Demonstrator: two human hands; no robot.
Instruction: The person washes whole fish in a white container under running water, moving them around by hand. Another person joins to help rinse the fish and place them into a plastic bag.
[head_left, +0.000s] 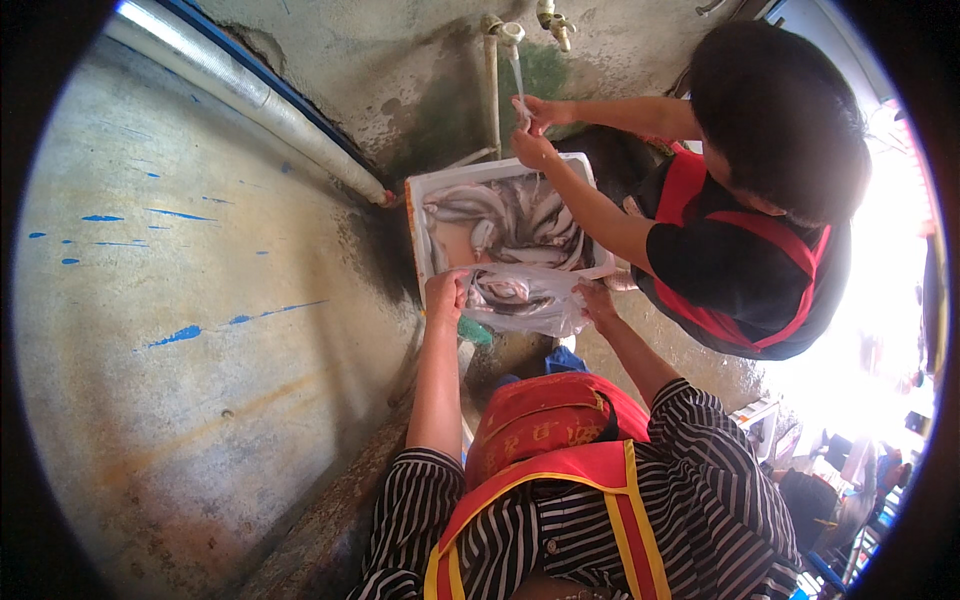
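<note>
My left hand grips one side of the mouth of a clear plastic bag, and my right hand grips the other side. Several fish lie inside the bag, seen through its spread opening. The bag is at the near edge of a white foam box. More silvery fish lie in that box in shallow pinkish water. Whether the bag's underside rests on the box rim cannot be made out.
A co-worker in a red apron leans in from the right, hands under a running tap above the box. A second tap is on the wall. At left, a pale pipe runs along the concrete wall.
</note>
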